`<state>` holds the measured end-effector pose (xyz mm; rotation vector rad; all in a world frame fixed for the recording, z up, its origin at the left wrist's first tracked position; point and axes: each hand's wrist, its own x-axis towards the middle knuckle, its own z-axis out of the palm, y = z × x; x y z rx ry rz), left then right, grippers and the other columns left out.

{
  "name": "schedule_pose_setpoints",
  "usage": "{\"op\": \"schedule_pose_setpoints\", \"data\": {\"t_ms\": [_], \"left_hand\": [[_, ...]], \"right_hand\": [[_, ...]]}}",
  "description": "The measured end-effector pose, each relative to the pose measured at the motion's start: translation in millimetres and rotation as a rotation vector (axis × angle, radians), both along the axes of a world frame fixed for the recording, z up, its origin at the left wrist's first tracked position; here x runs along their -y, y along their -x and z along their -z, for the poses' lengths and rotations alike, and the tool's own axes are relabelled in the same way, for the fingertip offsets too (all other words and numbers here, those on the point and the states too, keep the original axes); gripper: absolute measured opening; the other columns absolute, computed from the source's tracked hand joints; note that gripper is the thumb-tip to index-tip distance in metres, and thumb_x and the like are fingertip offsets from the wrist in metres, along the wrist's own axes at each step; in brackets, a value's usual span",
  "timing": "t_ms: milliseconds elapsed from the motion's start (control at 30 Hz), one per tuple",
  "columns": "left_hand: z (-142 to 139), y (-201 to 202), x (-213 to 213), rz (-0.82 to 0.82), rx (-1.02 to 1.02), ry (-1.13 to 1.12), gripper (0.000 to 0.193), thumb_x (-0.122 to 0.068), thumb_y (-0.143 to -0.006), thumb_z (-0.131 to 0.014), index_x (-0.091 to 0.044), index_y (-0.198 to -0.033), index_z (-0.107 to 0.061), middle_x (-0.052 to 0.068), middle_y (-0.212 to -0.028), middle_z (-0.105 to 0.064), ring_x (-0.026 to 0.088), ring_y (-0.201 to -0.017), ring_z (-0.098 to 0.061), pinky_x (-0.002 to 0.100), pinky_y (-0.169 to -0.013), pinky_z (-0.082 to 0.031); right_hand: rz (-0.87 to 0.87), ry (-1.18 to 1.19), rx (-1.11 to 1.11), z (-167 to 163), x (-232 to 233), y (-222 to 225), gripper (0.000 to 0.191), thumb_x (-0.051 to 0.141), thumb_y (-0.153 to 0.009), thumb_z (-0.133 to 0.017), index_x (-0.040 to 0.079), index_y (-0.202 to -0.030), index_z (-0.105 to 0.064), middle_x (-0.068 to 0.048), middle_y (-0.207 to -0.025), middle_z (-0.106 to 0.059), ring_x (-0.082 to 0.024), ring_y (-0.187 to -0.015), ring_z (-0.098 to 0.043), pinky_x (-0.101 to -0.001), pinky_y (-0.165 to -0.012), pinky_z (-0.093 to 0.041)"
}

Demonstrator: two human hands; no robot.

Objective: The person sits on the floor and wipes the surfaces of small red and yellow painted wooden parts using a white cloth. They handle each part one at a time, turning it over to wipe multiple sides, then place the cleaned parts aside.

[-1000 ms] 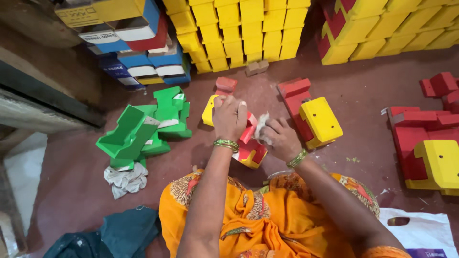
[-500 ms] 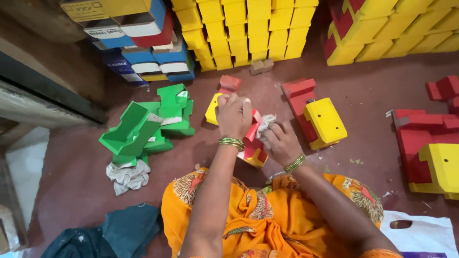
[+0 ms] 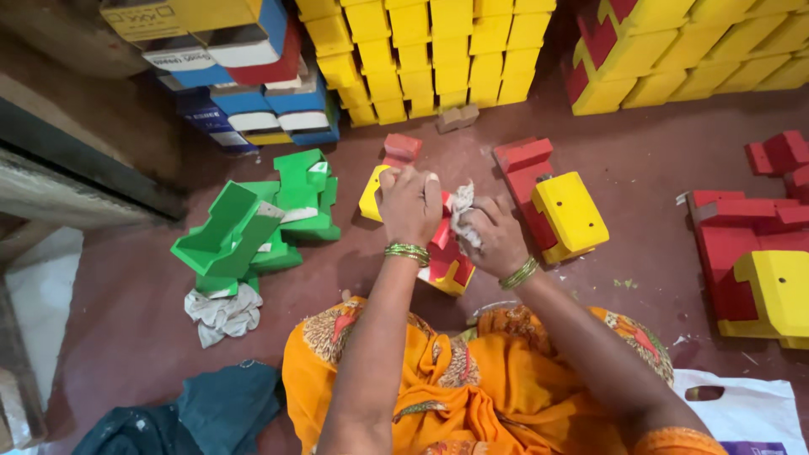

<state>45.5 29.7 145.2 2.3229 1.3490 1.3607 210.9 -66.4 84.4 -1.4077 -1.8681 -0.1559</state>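
Seen from above, seated on a dark red floor (image 3: 126, 337) with orange patterned cloth over the lap. At centre, just in front of the knees, a red and yellow painted block-shaped piece (image 3: 445, 261), held up off the floor between both hands.

Left hand (image 3: 410, 202) on top of the piece, fingers curled down over its far upper end, closed in a firm hold; green bangles at the wrist. Right hand (image 3: 489, 236) touching the piece's right side, fingers closed around a crumpled white rag (image 3: 461, 211) pressed against the red face. Long axis of the piece running from the left hand down and toward the lap, yellow lower end nearest the body. Both hands touching it; left hand covering more of it.

Left of the piece, well apart: a heap of green painted pieces (image 3: 253, 223), with a second crumpled rag (image 3: 221, 313) at its near edge. Right of the piece, near: a red and yellow piece lying on the floor (image 3: 556, 206). Beyond the piece: stacked yellow blocks (image 3: 438, 50) in rows. Whether the left thumb grips underneath cannot be told.
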Motion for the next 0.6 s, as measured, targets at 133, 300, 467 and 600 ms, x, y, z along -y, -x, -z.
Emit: {"op": "schedule_pose_setpoints", "data": {"t_ms": [133, 300, 467, 600], "left_hand": [[4, 11, -4, 0.031, 0.029, 0.033, 0.019, -0.027, -0.095, -0.061, -0.015, -0.085, -0.072, 0.001, -0.093, -0.066, 0.031, -0.108, -0.056, 0.048, -0.094, -0.044], [4, 17, -10, 0.029, 0.024, -0.008, 0.021, -0.027, -0.098, -0.060, -0.012, -0.087, -0.069, 0.003, -0.095, -0.066, 0.031, -0.111, -0.056, 0.048, -0.095, -0.044], [-1, 10, -5, 0.005, 0.021, 0.073, 0.022, -0.028, -0.095, -0.059, -0.016, -0.083, -0.073, 0.001, -0.090, -0.066, 0.030, -0.107, -0.055, 0.049, -0.092, -0.043], [-5, -3, 1, -0.011, -0.044, 0.063, 0.024, -0.032, -0.093, -0.059, -0.017, -0.083, -0.074, 0.001, -0.096, -0.066, 0.029, -0.109, -0.055, 0.051, -0.092, -0.042]], "right_hand": [[-0.025, 0.478, 0.265, 64, 4, -25, 0.021, 0.017, -0.081, -0.073, 0.016, -0.101, -0.068, -0.009, -0.116, -0.062, -0.036, -0.109, -0.061, -0.0476, -0.090, -0.054], [0.229, 1.117, 0.339, 77, 6, -46, 0.018, 0.034, -0.101, -0.062, 0.021, -0.108, -0.071, -0.009, -0.125, -0.060, -0.033, -0.111, -0.061, -0.0520, -0.089, -0.052], [0.111, -0.015, 0.024, 14, 13, -24, 0.021, 0.017, -0.084, -0.074, 0.016, -0.105, -0.068, -0.007, -0.117, -0.058, -0.031, -0.111, -0.060, -0.0446, -0.090, -0.053], [-0.010, -0.245, 0.225, -12, 20, 13, 0.020, 0.015, -0.081, -0.074, 0.020, -0.099, -0.067, -0.002, -0.121, -0.061, -0.031, -0.115, -0.059, -0.0432, -0.096, -0.052]]}}
